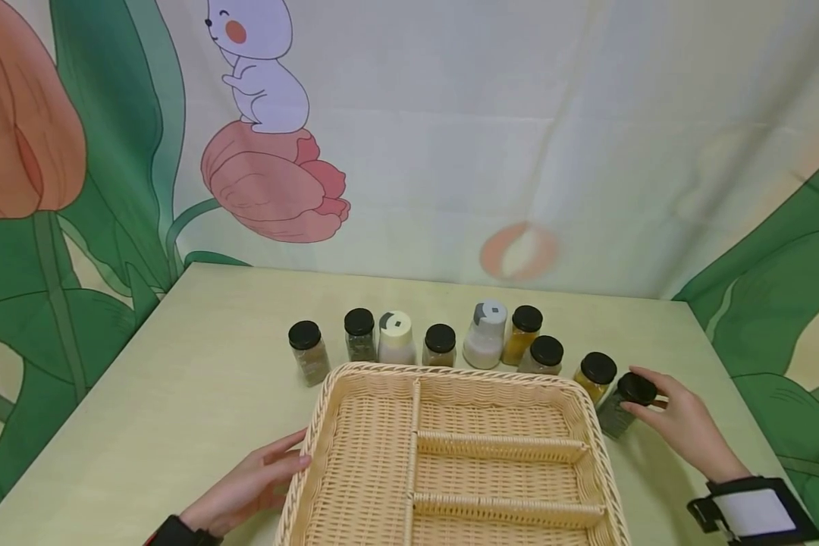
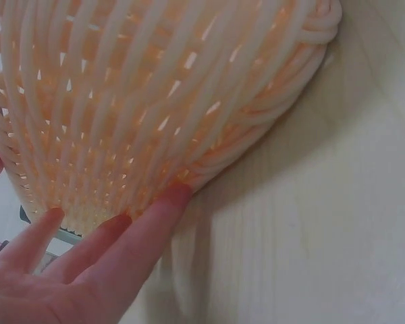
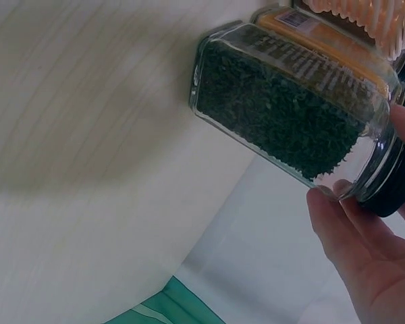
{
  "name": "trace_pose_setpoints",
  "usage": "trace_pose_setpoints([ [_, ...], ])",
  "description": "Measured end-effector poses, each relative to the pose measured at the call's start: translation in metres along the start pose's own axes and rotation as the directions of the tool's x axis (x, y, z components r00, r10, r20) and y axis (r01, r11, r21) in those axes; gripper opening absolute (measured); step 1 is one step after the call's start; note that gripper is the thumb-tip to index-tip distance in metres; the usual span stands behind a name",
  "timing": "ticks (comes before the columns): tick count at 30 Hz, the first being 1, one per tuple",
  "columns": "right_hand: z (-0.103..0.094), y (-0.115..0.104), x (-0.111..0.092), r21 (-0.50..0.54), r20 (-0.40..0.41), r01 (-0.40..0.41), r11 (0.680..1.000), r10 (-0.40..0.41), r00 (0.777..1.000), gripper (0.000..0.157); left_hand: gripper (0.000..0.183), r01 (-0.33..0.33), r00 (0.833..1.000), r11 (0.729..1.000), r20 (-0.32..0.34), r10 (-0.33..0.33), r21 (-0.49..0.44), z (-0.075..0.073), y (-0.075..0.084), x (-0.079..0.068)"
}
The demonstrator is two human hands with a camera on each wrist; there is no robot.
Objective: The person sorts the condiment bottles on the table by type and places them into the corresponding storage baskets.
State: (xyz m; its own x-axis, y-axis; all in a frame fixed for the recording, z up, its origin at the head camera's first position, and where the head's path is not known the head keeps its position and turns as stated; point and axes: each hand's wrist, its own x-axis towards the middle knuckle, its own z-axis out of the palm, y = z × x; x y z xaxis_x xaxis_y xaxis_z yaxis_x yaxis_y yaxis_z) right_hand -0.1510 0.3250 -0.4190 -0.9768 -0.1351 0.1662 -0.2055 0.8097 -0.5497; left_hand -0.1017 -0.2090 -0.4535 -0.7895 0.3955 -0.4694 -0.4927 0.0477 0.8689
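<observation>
My right hand (image 1: 689, 428) pinches a glass spice jar of dark green dried herbs (image 3: 277, 108) near its black lid, thumb on one side and fingers on the other. In the head view this herb jar (image 1: 619, 411) is just right of the wicker basket. My left hand (image 1: 249, 485) touches the basket's left side. Its fingers (image 2: 138, 246) lie fairly straight against the outer woven wall (image 2: 121, 115), with the thumb at the rim. The pale wicker basket (image 1: 412, 455) has dividers forming several compartments; its near end is out of frame.
Behind the basket stand several seasoning jars: a brown one (image 1: 309, 353), a green one (image 1: 360, 335), a cream-capped shaker (image 1: 396, 337), a white-capped shaker (image 1: 486, 334) and yellow ones (image 1: 522, 335). Another yellow jar (image 1: 595, 375) is beside the herb jar. A printed curtain (image 1: 416, 152) hangs behind the table.
</observation>
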Motion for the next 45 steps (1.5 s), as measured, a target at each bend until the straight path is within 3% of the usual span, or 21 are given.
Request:
trace_pose_setpoints([
  [7, -0.001, -0.004, -0.001, -0.024, 0.016, 0.002, 1.0, -0.002, 1.0, 0.057, 0.074, 0.025, 0.999, 1.0, -0.036, -0.025, 0.003, 0.001, 0.002, 0.002],
  [16, -0.009, -0.01, -0.003, -0.061, -0.062, 0.082, 0.995, -0.086, 0.994, 0.053, 0.073, 0.024, 0.999, 1.0, -0.045, -0.024, -0.001, 0.001, 0.001, 0.002],
  [27, -0.028, -0.024, -0.003, -0.1, -0.092, 0.155, 0.983, -0.164, 0.982, 0.052, 0.072, 0.009, 0.999, 1.0, -0.034, -0.009, 0.002, 0.001, 0.0, 0.001],
  [45, -0.052, -0.053, -0.006, -0.158, -0.021, 0.18, 0.971, -0.185, 0.982, 0.053, 0.074, 0.017, 0.999, 1.0, -0.029, -0.017, -0.001, 0.001, 0.0, 0.001],
])
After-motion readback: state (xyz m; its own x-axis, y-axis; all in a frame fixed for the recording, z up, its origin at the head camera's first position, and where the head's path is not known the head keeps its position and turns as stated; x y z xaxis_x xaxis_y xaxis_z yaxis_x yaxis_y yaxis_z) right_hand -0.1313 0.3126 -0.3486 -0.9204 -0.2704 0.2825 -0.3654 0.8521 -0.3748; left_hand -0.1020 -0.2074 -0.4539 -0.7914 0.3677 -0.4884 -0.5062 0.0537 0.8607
